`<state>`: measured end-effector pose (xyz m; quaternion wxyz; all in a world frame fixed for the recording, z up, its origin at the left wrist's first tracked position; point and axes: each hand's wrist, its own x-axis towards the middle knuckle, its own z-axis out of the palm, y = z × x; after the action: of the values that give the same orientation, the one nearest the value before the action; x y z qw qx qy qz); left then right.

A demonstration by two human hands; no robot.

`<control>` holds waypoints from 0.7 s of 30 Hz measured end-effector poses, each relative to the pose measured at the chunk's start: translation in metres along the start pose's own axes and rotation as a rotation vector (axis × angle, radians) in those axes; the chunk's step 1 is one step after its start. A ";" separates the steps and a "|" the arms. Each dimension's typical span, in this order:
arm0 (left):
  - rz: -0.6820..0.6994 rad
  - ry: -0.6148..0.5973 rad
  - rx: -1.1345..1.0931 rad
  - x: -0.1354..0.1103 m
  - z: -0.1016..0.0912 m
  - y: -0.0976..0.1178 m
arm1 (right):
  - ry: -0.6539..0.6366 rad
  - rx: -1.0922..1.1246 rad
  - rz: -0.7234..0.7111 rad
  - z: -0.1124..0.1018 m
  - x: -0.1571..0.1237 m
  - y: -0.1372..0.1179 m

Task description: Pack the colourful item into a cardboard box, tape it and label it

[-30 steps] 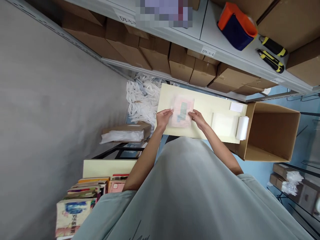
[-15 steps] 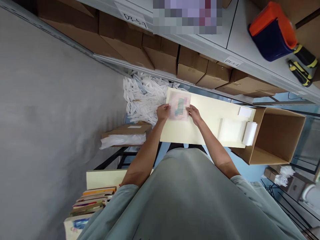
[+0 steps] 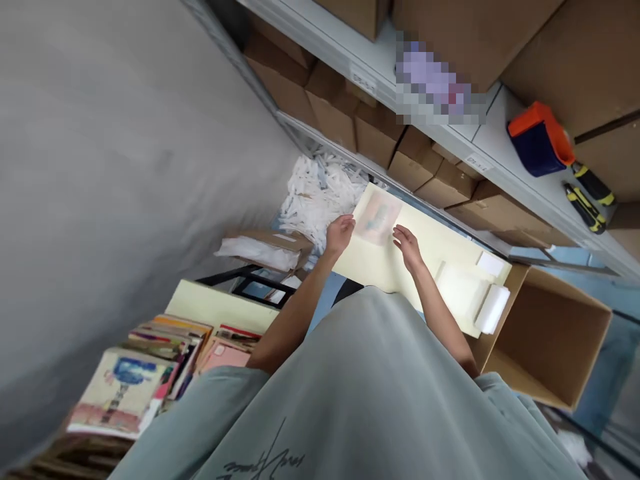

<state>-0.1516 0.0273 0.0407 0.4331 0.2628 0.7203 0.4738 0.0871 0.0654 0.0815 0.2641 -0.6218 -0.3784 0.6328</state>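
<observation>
A thin pinkish book in a cloudy plastic bag (image 3: 376,217) lies at the far left corner of a pale yellow table (image 3: 385,267). My left hand (image 3: 340,233) curls on its left edge with the fingers closed on it. My right hand (image 3: 407,245) is just below the bag's right corner, fingers stretched out and slightly apart, at most touching it. Both forearms reach out from over my grey shirt.
A heap of white plastic bags (image 3: 320,197) lies left of the table, with a flat carton (image 3: 265,245) beside it. Books (image 3: 150,373) are stacked near left. White bags (image 3: 460,293), a roll (image 3: 493,308) and an open cardboard box (image 3: 545,333) stand right. Shelf cartons, a tape dispenser (image 3: 540,140) and cutters (image 3: 587,193) are above.
Both hands have carried the bagged book to the table's far left corner and laid it down. My right hand has loosened from its edge. The view has swung left and tilted.
</observation>
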 end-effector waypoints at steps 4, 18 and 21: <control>0.111 0.144 -0.084 -0.077 -0.035 0.009 | -0.200 -0.120 -0.130 0.000 -0.037 0.002; 0.159 0.938 -0.471 -0.369 -0.156 -0.074 | -0.857 -0.437 -0.341 0.099 -0.193 0.041; 0.175 1.072 -0.597 -0.411 -0.188 -0.098 | -0.988 -0.532 -0.388 0.138 -0.238 0.062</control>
<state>-0.1129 -0.4230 0.1387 0.0255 -0.0860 0.6500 0.7547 -0.0194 -0.1828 0.1633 0.0026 -0.2178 -0.7088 0.6709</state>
